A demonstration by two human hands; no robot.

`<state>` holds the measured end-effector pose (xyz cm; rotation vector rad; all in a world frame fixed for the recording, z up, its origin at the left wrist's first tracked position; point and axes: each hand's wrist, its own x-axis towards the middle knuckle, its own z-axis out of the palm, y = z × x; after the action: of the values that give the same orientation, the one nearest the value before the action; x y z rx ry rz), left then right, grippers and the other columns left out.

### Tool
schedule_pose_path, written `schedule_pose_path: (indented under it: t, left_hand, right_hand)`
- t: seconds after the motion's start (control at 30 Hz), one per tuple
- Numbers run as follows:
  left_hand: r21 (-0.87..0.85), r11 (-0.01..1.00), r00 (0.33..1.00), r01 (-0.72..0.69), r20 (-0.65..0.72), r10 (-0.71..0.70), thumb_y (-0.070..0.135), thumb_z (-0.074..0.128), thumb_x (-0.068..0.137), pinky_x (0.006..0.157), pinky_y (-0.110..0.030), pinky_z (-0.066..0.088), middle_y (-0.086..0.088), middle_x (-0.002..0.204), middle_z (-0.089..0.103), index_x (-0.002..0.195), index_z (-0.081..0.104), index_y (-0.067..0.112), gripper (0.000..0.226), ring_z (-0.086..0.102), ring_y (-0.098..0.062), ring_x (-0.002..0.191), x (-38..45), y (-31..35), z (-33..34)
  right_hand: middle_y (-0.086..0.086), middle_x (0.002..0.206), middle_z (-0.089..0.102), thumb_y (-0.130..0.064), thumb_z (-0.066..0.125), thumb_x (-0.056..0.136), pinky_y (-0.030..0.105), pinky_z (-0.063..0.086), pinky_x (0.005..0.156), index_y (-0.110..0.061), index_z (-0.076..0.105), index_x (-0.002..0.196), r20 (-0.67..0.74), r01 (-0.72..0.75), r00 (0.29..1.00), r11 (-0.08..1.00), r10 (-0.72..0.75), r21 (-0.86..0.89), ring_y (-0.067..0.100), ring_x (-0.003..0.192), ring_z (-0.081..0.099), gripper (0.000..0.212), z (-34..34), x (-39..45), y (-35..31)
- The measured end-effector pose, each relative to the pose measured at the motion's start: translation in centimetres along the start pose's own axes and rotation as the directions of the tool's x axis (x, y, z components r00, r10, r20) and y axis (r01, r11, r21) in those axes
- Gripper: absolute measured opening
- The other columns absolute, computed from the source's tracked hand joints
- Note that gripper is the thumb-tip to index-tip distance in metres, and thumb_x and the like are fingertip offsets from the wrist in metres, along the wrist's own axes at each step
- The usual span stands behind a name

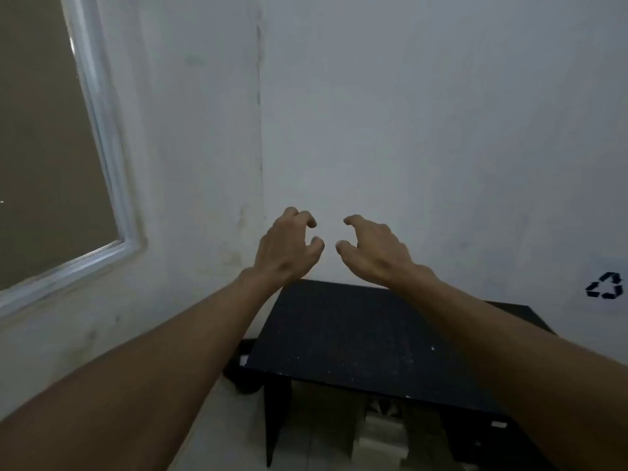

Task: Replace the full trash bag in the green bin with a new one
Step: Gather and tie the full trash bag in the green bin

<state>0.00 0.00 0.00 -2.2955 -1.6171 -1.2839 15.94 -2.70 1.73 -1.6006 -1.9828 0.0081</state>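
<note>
My left hand (pixel 287 248) and my right hand (pixel 370 249) are both stretched out in front of me, held up before a white wall above the far edge of a black table. Their fingers are curled and apart, with the thumbs facing each other across a small gap. Neither hand holds anything. No green bin and no trash bag show in the head view.
A black table (pixel 356 338) stands against the white wall (pixel 407 113) in a corner. A framed window (pixel 102 137) is on the left wall. A recycling symbol (pixel 605 285) is at the right edge. Pale objects (pixel 380 440) sit on the floor under the table.
</note>
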Motion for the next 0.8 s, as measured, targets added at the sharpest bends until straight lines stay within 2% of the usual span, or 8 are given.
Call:
schedule_pose_path:
  t: [0.13,0.37,0.5,0.63,0.8]
  left_hand:
    - [-0.052,0.996,0.984,0.072,0.17,-0.062,0.033,0.058,0.084,0.084,-0.044,0.054,-0.006,0.125,0.053,0.126,0.053,0.013,0.046,0.062,-0.02,0.091,-1.7,-5.2,-0.3]
    - [-0.06,0.982,0.954,0.178,0.254,-0.157,0.032,0.06,0.088,0.089,-0.041,0.052,-0.009,0.125,0.056,0.127,0.054,0.013,0.044,0.058,-0.021,0.1,-3.4,-17.0,-1.3]
    - [-0.056,0.971,0.932,0.233,0.299,-0.206,0.033,0.061,0.089,0.086,-0.039,0.052,-0.008,0.122,0.058,0.125,0.055,0.014,0.041,0.06,-0.02,0.093,-3.9,-23.4,-2.2]
    - [-0.05,0.958,0.902,0.283,0.354,-0.248,0.033,0.062,0.088,0.078,-0.03,0.049,-0.006,0.117,0.06,0.125,0.055,0.016,0.042,0.06,-0.019,0.09,-4.5,-29.2,-2.7]
    - [-0.024,0.936,0.858,0.351,0.408,-0.311,0.031,0.064,0.086,0.071,-0.027,0.046,-0.005,0.108,0.062,0.122,0.057,0.016,0.04,0.061,-0.018,0.084,-4.7,-36.0,-2.6]
  right_hand:
    - [0.009,0.137,0.054,-0.036,0.047,0.093,0.043,0.045,0.094,-0.016,0.037,0.144,0.107,0.035,0.993,0.998,-0.041,0.059,0.025,0.123,0.052,0.056,4.3,0.5,-2.4]
    - [0.011,0.134,0.056,-0.038,0.048,0.094,0.047,0.049,0.095,-0.015,0.039,0.143,0.217,0.015,0.975,0.984,-0.054,0.18,0.027,0.114,0.056,0.055,14.0,2.9,-7.9]
    - [0.01,0.129,0.058,-0.042,0.049,0.091,0.047,0.05,0.093,-0.018,0.041,0.141,0.29,-0.046,0.957,0.977,-0.016,0.206,0.026,0.109,0.058,0.056,19.5,4.7,-10.8]
    - [0.013,0.134,0.054,-0.041,0.049,0.094,0.045,0.048,0.096,-0.018,0.039,0.143,0.376,-0.091,0.927,0.971,0.001,0.221,0.028,0.116,0.055,0.055,24.5,6.6,-13.2]
    - [0.014,0.138,0.051,-0.04,0.051,0.094,0.046,0.048,0.098,-0.017,0.039,0.144,0.458,-0.116,0.889,0.97,0.005,0.214,0.029,0.12,0.053,0.056,29.8,9.6,-15.2]
